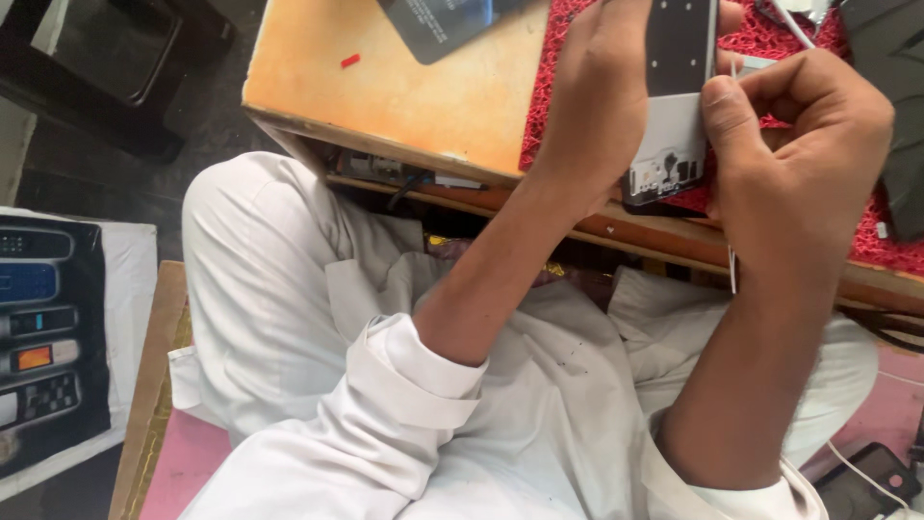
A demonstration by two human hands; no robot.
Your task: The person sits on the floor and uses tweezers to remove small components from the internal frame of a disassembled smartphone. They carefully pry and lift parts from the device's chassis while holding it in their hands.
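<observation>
While left hand (597, 96) grips phone (674, 96) – right hand (799, 164) pinches tool (731, 255) | wooden bench (404, 87), red mat (770, 43)

Wooden counter (404, 96), red mat (549, 87) on its right part, dark card (438, 24) at its far edge, small red scrap (350, 61) left of the card

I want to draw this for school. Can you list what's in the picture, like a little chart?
left hand: holds an opened phone upright
right hand: pinches a thin metal tool beside the phone
under the phone: red mat
table: orange wooden top
clothes: white, sleeves rolled up
</observation>
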